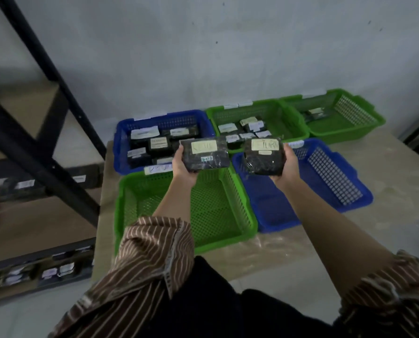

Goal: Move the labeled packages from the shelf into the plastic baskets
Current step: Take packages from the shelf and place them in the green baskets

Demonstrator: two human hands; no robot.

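Two black packages are held up side by side above the baskets, each wrapped in shiny film with a pale yellow label on top. The left hand [182, 167] grips the left package [204, 153] from below at its 9 o'clock edge, thumb on the side; its label writing is too blurred to read, and a small tag sits near its lower edge. The right hand [287, 165] cups the right package [264, 157] at its 3 o'clock edge; its label reads something ending in "TURN".

Below the left package is the near green basket [237, 206], with only mesh showing inside. At 3 o'clock from it, touching, is the near blue basket [335, 176], its visible floor likewise bare. At 12 o'clock from the near green basket, the far blue basket [123, 142] holds several black labeled packages. To its right, the middle green basket [289, 118] also holds several labeled packages, and the far green basket [364, 113] at 2 o'clock holds at least one. White paper tags are stuck on some basket rims.

All five baskets rest on a pale worktop [386, 167] against a grey wall [203, 57]. At 9 o'clock stands a black-framed shelf [44, 172] with brown boards; dark labeled packages lie on its lower levels, blurred. Striped brown sleeves [152, 252] are pushed up both forearms.
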